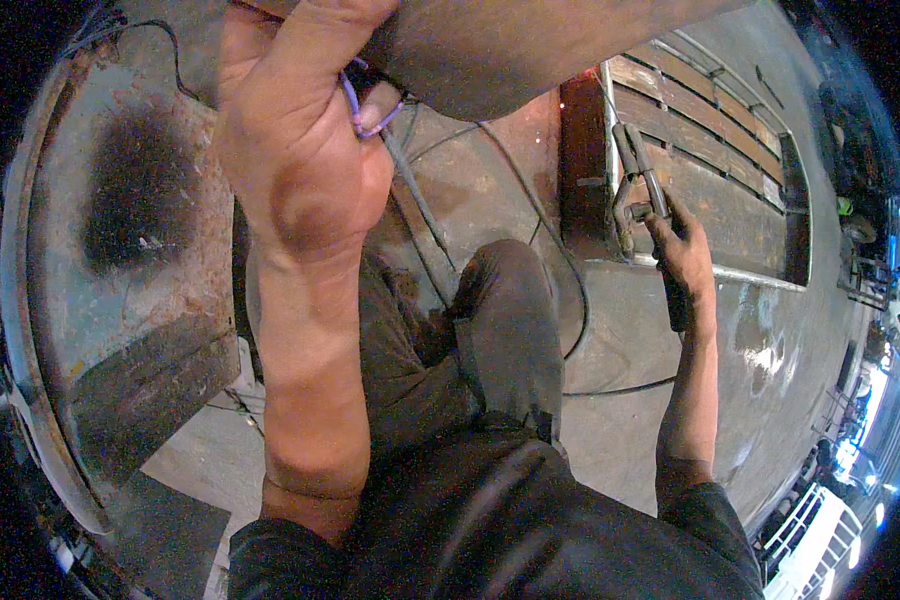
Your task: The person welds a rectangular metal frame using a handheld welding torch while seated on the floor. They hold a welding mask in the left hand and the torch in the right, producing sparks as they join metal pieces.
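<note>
My left hand point(305, 160) is raised close in front of me, its thumb folded over and its fingers partly hidden. It grips a brown sheet-like shield point(540, 50) with a rounded lower edge, which fills the top of the view. A purple wire loop point(351, 103) shows beside the palm, near a gap by the shield. Off to the right, my right hand point(688, 255) is closed around the dark handle of a welding electrode holder point(654, 190). The holder's jaws point up and away, and a thin rod seems to rise from them.
A worn metal table point(170, 310) with a black scorched patch stands at the left. Ahead right lies a metal frame with brown slats point(710, 125). A dark cable point(580, 300) curves over the concrete floor near my knee point(510, 290). A white rack point(820, 540) stands far right.
</note>
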The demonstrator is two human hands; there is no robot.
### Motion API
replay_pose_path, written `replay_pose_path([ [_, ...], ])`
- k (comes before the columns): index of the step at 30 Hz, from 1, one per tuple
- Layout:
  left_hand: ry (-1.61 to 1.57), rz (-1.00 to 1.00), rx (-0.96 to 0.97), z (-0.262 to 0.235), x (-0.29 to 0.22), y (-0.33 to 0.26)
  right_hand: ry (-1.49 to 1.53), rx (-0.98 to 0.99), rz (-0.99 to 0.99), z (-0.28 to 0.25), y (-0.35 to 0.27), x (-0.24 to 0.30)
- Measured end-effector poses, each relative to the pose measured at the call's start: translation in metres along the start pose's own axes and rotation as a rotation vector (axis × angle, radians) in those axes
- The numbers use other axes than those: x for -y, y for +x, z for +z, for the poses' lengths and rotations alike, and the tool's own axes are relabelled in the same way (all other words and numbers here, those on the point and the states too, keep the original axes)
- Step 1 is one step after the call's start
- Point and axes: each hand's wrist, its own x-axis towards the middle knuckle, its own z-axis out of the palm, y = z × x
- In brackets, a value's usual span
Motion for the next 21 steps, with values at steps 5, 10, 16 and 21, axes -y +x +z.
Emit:
replay_pose_path([
  [5,0.004,-0.049,-0.008,-0.004,0.0,-0.003,-0.051,0.007,0.014,0.0,0.004,-0.005],
  [10,0.022,-0.103,0.001,-0.003,-0.006,-0.007,-0.027,-0.01,0.035,0.002,0.006,-0.008],
  [16,0.018,-0.148,0.024,-0.001,-0.006,-0.01,-0.408,-0.01,-0.081,-0.015,0.03,-0.061],
  [21,0.026,-0.172,0.032,-0.001,-0.007,-0.013,-0.413,-0.025,-0.052,-0.016,0.039,-0.069],
])
